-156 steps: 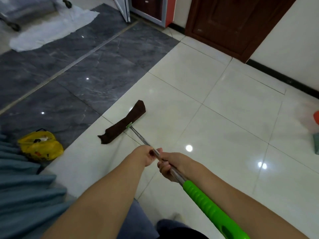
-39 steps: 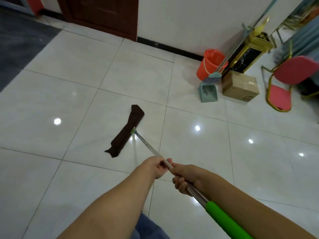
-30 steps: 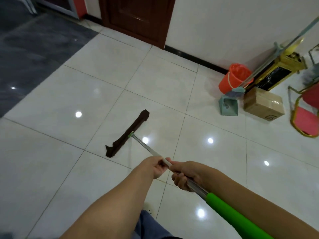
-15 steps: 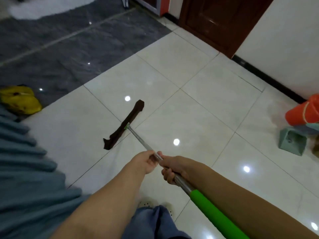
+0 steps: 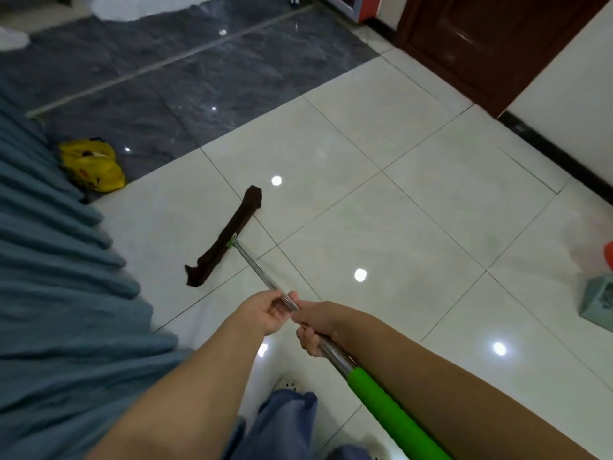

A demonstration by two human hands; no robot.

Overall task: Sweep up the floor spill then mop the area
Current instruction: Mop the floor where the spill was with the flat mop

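A flat mop with a dark brown cloth head (image 5: 229, 235) lies on the white tile floor (image 5: 381, 227) ahead of me. Its metal pole (image 5: 257, 270) runs back to a green foam grip (image 5: 388, 413) at the lower right. My left hand (image 5: 265, 315) is closed around the bare pole. Just behind it, my right hand (image 5: 318, 330) also grips the pole, above the green grip. No spill shows on the tiles.
A blue pleated curtain (image 5: 56, 310) fills the left side. A yellow plastic bag (image 5: 91, 166) lies at its foot on dark grey tiles (image 5: 172, 84). A teal dustpan (image 5: 598, 305) and orange bucket edge (image 5: 608, 255) sit far right. A brown door (image 5: 491, 44) stands behind.
The view has swung left from the bucket and box corner to the curtain side. The mop head has swept leftwards over the white tiles. Both hands stay on the pole.
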